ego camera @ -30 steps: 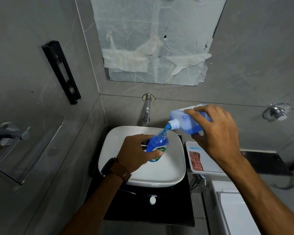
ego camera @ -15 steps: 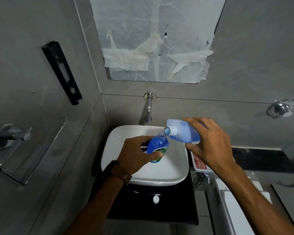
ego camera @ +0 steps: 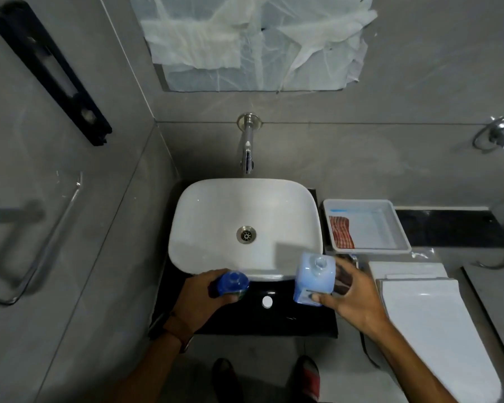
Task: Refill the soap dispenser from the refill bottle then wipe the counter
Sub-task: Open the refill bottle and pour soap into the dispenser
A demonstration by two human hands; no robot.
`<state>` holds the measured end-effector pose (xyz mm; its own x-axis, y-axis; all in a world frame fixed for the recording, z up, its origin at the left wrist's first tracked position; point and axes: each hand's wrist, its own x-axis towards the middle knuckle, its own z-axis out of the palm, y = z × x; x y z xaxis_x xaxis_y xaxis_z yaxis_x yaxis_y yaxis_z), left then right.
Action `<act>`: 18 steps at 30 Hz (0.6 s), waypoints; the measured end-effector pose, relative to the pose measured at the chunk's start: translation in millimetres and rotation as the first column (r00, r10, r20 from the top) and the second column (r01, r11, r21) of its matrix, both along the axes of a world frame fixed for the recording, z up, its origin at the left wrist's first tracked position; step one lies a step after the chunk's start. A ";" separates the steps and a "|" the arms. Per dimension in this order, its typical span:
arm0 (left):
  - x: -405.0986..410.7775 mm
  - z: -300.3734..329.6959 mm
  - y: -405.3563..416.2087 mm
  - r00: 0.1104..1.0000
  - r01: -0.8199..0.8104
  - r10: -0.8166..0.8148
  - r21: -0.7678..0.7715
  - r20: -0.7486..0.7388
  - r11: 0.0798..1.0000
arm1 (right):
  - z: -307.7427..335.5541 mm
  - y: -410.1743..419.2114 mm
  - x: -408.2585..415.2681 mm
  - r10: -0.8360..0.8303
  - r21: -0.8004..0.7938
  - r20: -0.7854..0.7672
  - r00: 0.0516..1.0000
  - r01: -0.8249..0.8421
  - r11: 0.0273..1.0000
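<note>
A: Your left hand is wrapped around the soap dispenser, holding it upright over the front edge of the black counter, just in front of the white basin. You are looking straight down at its open top, full of dark blue liquid.

B: And your right hand grips the refill bottle from its right side, thumb across the lower front and fingers behind. It stands upright with the mouth facing up, uncapped, at the basin's front right corner.

A: The two bottles are apart, side by side, with the counter's white round fitting between and below them.

B: To your right, a white tray holds a red-striped cloth along its left side. The wall tap sits over the basin, which looks dry.
</note>
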<state>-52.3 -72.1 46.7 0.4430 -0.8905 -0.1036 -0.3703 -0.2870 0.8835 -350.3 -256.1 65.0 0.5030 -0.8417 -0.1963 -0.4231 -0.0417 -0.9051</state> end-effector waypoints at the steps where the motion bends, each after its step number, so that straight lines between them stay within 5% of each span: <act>1: 0.0 -11.3 6.2 1.000 -0.001 0.001 0.035 -0.016 0.999 | -8.8 5.0 -4.1 -0.002 0.026 -0.016 1.000 0.003 1.000; 8: -2.1 -76.2 26.9 0.992 -0.039 0.062 0.200 -0.108 0.979 | -65.0 20.3 -15.6 0.002 0.158 -0.073 0.997 0.010 0.987; 18: -0.9 -112.6 24.4 0.976 -0.088 0.139 0.282 -0.168 0.955 | -107.7 12.3 -22.2 0.002 0.134 -0.101 0.995 0.011 0.991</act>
